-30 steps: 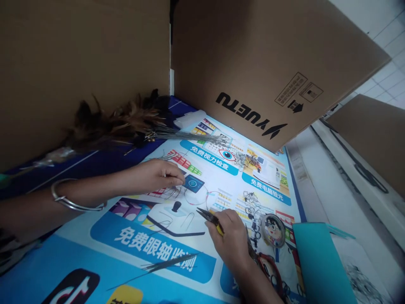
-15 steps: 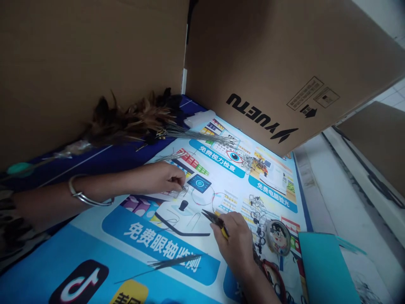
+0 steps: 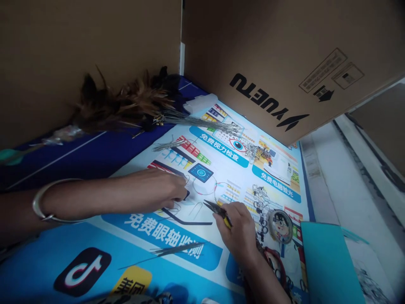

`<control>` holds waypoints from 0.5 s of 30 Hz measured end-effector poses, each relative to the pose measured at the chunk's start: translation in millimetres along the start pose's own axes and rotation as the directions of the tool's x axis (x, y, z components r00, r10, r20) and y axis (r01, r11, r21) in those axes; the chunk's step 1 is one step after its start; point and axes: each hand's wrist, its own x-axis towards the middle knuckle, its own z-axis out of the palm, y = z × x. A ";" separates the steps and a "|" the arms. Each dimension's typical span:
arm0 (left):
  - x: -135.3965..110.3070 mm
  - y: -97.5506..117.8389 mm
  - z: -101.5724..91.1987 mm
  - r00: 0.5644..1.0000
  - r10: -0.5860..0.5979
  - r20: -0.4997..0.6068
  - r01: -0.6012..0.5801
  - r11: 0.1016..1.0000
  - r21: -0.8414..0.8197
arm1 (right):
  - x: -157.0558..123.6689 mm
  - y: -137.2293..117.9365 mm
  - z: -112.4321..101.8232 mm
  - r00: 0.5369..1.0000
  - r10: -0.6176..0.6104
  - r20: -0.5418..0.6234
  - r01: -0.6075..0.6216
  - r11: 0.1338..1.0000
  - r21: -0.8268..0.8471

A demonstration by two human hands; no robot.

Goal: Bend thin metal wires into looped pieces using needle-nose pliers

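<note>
My right hand [image 3: 238, 228] is closed round a pair of needle-nose pliers [image 3: 225, 217], its dark pointed jaws aimed up and left. My left hand [image 3: 169, 188], a silver bangle on the wrist, is low over the printed sheet [image 3: 221, 185] with its fingers curled together. What those fingers hold, if anything, is hidden. Thin bent wires [image 3: 172, 211] lie just below the left fingertips. A U-shaped wire [image 3: 196, 210] rests between the two hands. Closer to me, a bundle of straight dark wires [image 3: 179, 249] lies on the sheet.
Large cardboard boxes [image 3: 259, 63] wall the far side. Brown feathers [image 3: 126, 101] and a long wire bundle [image 3: 202, 121] lie at the back. To the right are tangled wire pieces [image 3: 261, 198], a round tin [image 3: 280, 226], red-handled scissors [image 3: 275, 264] and a teal folder [image 3: 329, 257].
My left hand has shifted slightly down, over the bent wires, with its fingertips turned downward. My right hand keeps the pliers in nearly the same place. The camera view has tilted a little.
</note>
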 end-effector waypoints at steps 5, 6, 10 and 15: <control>1.5 5.4 6.5 0.998 -0.007 0.066 0.001 0.996 0.091 | -0.3 0.8 0.5 1.000 0.007 0.009 -0.007 1.000 0.007; 0.7 6.6 8.1 0.999 -0.005 0.053 0.000 0.995 0.102 | -0.4 1.1 0.7 1.000 0.007 0.008 -0.007 1.000 0.006; -4.0 9.7 15.0 1.000 0.011 -0.014 -0.009 0.992 0.124 | -0.6 2.0 1.4 1.000 -0.010 -0.008 0.010 1.000 0.008; -4.9 14.3 13.8 0.999 -0.044 0.005 0.043 0.987 0.154 | -0.1 1.7 0.9 1.000 -0.013 0.000 0.013 1.000 0.009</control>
